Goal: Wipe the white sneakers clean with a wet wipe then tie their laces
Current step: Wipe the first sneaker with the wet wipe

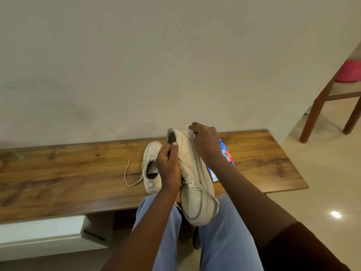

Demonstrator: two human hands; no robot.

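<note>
Domestic interior, most likely a living or dining room. Low wood-grain bench [78, 169] set against a plain off-white wall [136, 65] (scuffed, with faint scribble-like marks). Glossy beige floor tiles [322, 182] to the right, mirroring a ceiling light [336, 214]. Far right: wooden dining chair [318, 108] with a pink item [349, 72] on its seat. White sneaker [153, 148] and wipes pack [226, 153] lie on the bench as household clutter.
</note>
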